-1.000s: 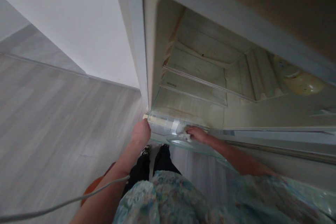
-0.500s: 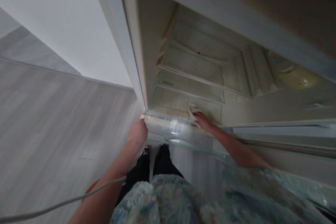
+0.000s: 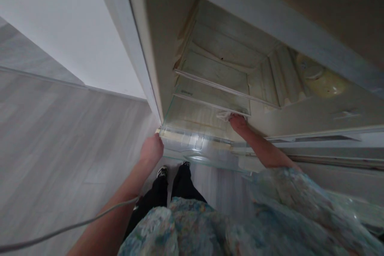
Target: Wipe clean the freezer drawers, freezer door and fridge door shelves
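My right hand (image 3: pixel 238 123) reaches into an open fridge (image 3: pixel 264 122), closed on a crumpled white cloth (image 3: pixel 223 116). The cloth lies close to the front edge of a glass shelf (image 3: pixel 210 105), toward the right inner wall. My left hand (image 3: pixel 152 148) is closed at the fridge's lower left front corner, by the end of a clear drawer (image 3: pixel 180 144). Its fingertips are partly hidden, and exactly which edge they grip is hard to make out. The clear drawer front spans the space between my two arms.
Another glass shelf (image 3: pixel 210 83) sits deeper inside, with a yellowish lamp cover (image 3: pixel 325 82) on the right wall. A white panel (image 3: pixel 75 28) stands at the left. A grey cable (image 3: pixel 75 224) crosses my left forearm. My feet (image 3: pixel 162 171) stand on the wood-look floor (image 3: pixel 75 140).
My right hand has moved deeper and slightly right with the cloth, up to the shelf edge. My left hand keeps its hold at the corner. The view has shifted slightly.
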### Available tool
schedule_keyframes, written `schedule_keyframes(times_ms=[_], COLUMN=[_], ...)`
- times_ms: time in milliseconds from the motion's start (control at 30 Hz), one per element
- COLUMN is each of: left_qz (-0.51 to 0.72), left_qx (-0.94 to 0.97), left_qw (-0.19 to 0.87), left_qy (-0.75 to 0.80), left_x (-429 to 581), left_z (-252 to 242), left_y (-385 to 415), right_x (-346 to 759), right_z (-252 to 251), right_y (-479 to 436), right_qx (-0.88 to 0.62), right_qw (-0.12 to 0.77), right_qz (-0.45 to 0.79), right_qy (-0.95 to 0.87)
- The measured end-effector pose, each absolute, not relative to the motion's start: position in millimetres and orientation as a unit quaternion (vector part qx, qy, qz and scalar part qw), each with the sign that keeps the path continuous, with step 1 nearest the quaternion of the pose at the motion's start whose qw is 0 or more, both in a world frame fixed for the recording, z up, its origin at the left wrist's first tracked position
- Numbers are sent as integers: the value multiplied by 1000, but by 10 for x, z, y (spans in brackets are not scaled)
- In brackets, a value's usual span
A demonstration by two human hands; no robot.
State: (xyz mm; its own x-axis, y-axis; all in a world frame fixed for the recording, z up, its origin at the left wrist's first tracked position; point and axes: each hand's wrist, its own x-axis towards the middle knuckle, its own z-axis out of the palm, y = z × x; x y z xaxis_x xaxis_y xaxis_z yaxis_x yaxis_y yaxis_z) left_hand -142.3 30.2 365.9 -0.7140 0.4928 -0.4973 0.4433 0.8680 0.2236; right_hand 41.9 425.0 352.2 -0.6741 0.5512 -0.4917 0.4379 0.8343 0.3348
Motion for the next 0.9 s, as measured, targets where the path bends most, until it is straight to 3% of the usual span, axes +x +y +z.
schedule_keyframes(times_ms=[233, 433, 600, 900], left_qz=[23, 16, 15, 6], left_qx=[258, 258, 244, 248], left_qw=[277, 272, 276, 269], left_qy=[925, 927, 929, 931], left_x=[-1420, -1425, -1425, -1431], left_z=[3707, 3720, 3736, 3754], left_y=[303, 310, 334, 339], right_x=[904, 1338, 1323, 238], right_z=[3295, 3228, 3299, 3620], right_y=[3547, 3015, 2812, 2206], right_qx=[256, 233, 241, 178], right_qw=[441, 488, 452, 324], right_qz=[33, -63, -105, -242], right_qy=[859, 839, 852, 897])
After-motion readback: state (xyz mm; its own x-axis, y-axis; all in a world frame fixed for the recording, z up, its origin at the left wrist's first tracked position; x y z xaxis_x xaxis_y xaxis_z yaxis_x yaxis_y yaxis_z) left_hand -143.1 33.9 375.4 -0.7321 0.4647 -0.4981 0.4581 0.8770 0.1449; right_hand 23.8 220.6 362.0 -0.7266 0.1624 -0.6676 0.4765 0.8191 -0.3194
